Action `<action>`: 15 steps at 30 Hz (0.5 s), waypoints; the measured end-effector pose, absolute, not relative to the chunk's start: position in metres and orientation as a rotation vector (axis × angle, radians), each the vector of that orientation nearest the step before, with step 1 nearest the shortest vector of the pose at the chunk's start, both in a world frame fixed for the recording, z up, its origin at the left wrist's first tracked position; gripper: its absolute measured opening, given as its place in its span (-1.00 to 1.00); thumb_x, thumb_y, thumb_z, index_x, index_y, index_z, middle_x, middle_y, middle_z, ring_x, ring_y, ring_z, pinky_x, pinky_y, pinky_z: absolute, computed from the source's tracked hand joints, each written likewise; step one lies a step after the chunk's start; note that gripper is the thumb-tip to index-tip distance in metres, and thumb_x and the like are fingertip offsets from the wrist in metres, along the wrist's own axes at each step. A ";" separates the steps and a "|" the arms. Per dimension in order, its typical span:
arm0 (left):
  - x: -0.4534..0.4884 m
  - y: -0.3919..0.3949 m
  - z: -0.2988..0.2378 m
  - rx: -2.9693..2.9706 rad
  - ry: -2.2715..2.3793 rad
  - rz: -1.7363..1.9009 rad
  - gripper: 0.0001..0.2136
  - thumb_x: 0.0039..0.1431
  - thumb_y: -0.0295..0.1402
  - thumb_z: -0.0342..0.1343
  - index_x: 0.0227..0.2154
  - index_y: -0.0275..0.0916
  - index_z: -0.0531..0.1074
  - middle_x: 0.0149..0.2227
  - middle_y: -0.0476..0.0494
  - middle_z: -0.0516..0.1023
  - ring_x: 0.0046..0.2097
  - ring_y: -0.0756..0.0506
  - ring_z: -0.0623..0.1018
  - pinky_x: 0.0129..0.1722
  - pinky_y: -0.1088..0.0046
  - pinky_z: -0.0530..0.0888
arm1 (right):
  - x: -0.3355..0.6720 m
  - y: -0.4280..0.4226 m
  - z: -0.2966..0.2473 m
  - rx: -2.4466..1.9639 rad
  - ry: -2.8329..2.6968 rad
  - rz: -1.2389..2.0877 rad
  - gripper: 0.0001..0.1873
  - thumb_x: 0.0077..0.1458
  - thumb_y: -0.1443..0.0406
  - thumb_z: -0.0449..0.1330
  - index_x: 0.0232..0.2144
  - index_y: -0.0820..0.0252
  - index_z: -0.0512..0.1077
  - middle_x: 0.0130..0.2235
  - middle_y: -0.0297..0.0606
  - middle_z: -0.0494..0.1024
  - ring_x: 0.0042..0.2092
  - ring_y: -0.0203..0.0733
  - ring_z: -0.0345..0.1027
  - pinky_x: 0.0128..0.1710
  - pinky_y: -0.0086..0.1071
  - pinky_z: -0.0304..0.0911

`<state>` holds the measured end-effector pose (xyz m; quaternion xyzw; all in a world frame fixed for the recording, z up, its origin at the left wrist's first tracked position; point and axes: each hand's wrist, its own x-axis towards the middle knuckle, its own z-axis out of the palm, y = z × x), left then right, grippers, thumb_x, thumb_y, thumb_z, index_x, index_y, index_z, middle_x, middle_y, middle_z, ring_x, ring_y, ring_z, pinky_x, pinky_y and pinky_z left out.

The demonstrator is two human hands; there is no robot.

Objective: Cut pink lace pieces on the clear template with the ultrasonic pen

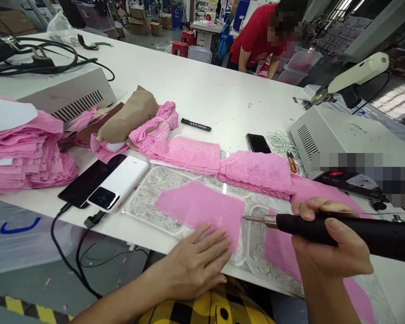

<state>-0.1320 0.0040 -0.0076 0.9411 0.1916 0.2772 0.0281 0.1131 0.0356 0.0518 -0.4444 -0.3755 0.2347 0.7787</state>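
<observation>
My left hand [198,263] lies flat, fingers spread, with its fingertips on the lower edge of a cut pink fabric piece [202,204]. In my right hand [334,252] is a thick black hand tool with a pointed metal tip [261,219]; fingers and thumb are wrapped round its barrel. The tip points left, at the fabric's right edge; whether it touches cannot be told. Beneath the fabric is a clear plastic tray [145,191] with a grey speckled surface. More pink fabric [281,247] lies under the tool. Behind the tray sit two stacks of pink lace pieces [192,155] [256,173].
A white power bank [130,180] and dark phone [84,180] lie left, cables hanging off the edge. Pink fabric layers [30,153] are piled beyond. Also here are a marker [195,124], another phone [258,143] and a machine box [357,135]. Opposite, a person in red [256,36] bends down.
</observation>
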 end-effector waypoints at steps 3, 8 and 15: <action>-0.120 0.005 -0.012 2.910 0.551 0.872 -0.62 0.35 -0.22 0.03 0.06 -0.41 0.43 0.13 -0.24 0.49 0.24 -0.23 0.39 0.32 0.08 0.24 | 0.113 0.035 0.050 -0.965 -0.819 0.502 -0.86 -0.34 0.30 0.08 -0.57 0.15 0.36 -0.50 -0.36 0.35 -0.56 -0.33 0.13 -0.51 -0.31 0.13; -0.117 0.005 -0.013 2.902 0.546 0.861 -0.61 0.34 -0.20 0.04 0.05 -0.41 0.43 0.12 -0.23 0.50 0.24 -0.23 0.39 0.33 0.08 0.22 | 0.111 0.035 0.048 -0.946 -0.833 0.533 -0.83 -0.32 0.30 0.09 -0.53 0.18 0.38 -0.48 -0.34 0.38 -0.55 -0.34 0.15 -0.50 -0.32 0.16; -0.118 0.005 -0.015 2.898 0.542 0.798 -0.60 0.35 -0.22 0.02 0.09 -0.42 0.39 0.14 -0.28 0.47 0.26 -0.24 0.36 0.34 0.02 0.18 | 0.111 0.035 0.048 -0.932 -0.868 0.547 -0.88 -0.28 0.32 0.11 -0.54 0.18 0.36 -0.49 -0.35 0.39 -0.54 -0.33 0.17 -0.51 -0.33 0.16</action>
